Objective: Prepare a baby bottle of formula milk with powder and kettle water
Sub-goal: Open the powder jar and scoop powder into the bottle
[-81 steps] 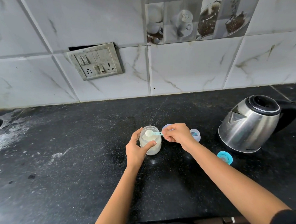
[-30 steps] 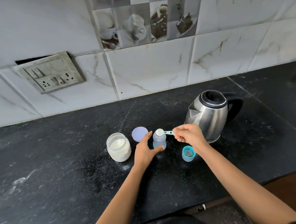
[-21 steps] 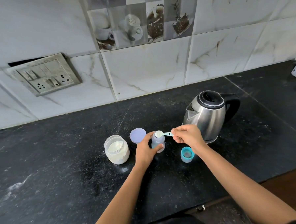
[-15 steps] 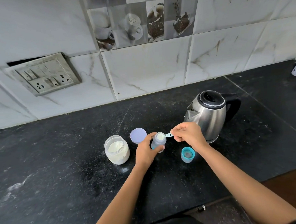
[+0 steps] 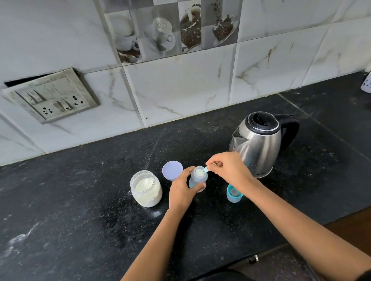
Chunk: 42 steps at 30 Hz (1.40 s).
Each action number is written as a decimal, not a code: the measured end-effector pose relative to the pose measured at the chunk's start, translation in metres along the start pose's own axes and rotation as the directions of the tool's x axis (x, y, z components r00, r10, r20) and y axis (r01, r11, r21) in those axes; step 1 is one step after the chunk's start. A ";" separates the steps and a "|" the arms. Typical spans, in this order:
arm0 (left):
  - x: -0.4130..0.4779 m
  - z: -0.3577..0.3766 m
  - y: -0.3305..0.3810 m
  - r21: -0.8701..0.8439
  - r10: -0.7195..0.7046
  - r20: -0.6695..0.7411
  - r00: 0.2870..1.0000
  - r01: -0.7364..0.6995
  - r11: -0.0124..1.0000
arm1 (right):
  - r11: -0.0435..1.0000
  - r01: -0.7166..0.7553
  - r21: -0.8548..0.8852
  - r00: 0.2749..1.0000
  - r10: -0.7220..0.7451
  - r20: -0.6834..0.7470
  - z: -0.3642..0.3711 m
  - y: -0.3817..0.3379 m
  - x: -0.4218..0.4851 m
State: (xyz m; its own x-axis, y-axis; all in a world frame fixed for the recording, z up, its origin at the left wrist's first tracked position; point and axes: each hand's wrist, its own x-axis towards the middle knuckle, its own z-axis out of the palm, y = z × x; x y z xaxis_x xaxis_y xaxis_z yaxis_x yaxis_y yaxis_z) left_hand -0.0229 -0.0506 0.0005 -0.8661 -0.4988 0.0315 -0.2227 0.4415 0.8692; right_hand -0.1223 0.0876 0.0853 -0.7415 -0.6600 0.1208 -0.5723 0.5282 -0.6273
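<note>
While powder goes in, baby bottle [image 5: 197,178]: stands upright on the tabletop [image 5: 77,221], between the powder jar [image 5: 146,188] and the kettle [image 5: 257,143], uncapped so the measuring scoop [image 5: 201,172] can reach its mouth.
Left grip [image 5: 181,192]: fingers and thumb curl round the bottle's body, most likely to steady a light, narrow container against tipping.
Right grip [image 5: 229,170]: thumb and fingertips pinch the scoop's handle. The bowl sits right at the bottle's mouth with white powder showing, held low, I judge, so little spills. How far it is tipped I cannot tell.
Jar: open, just left of the bottle, near for another scoopful. Its lid [image 5: 172,170] lies flat behind.
Teal bottle cap [image 5: 233,194]: set aside under the right wrist, partly hidden.
Kettle placement: lid shut, spout toward the bottle, close enough for pouring.
</note>
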 end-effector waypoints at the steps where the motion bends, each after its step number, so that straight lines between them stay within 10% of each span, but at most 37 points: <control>1: 0.000 0.000 0.000 -0.001 0.001 0.001 1.000 -0.001 1.000 | 0.998 0.054 -0.046 0.999 -0.053 0.004 0.000 0.000 0.000; 7: 0.002 0.001 0.001 0.014 0.007 0.011 1.000 -0.007 1.000 | 0.876 0.347 -0.334 0.936 -0.300 0.185 0.005 0.010 -0.002; 13: 0.002 0.003 0.002 0.011 0.006 0.005 1.000 -0.006 1.000 | 0.880 0.423 -0.216 0.903 -0.429 0.020 0.007 0.023 -0.008; 37: 0.000 0.002 0.010 -0.005 -0.075 -0.008 0.997 0.075 0.997 | 0.975 0.220 0.003 0.964 -0.217 -0.152 -0.001 0.015 0.007; 42: -0.002 -0.003 0.013 -0.042 -0.112 -0.031 0.993 0.110 0.993 | 0.951 0.005 0.311 0.979 0.059 -0.197 -0.006 0.012 0.015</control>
State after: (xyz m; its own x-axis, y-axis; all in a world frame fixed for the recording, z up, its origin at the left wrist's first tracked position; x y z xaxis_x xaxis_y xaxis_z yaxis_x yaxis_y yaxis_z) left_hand -0.0222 -0.0466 0.0130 -0.8217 -0.5677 -0.0506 -0.2980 0.3524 0.8871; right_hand -0.1427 0.0878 0.0842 -0.8286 -0.5094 0.2322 -0.4387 0.3331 -0.8347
